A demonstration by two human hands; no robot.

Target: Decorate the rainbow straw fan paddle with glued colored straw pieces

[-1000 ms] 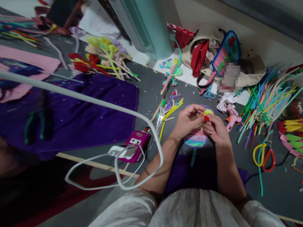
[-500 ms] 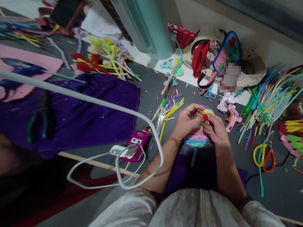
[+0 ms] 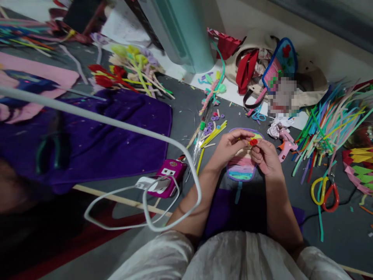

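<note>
Between my fingertips is a small red fuzzy piece, seemingly coiled pipe cleaner. My right hand pinches it from the right. My left hand is closed with thumb and fingers against its left side, some yellow showing beside it. Under both hands lies a striped pipe-cleaner panel in pink, blue and yellow with a purple edge; my left hand covers part of it. From its lower end sticks out a teal stem.
A pink glue gun, yellow-and-red-handled scissors and a pipe-cleaner bundle lie rightward. To the left are a magenta power socket box, a looping white cable, purple cloth and pliers.
My fingers have shifted slightly around the red piece, and more of it shows. My left hand has moved a little left, uncovering more of the striped panel.
</note>
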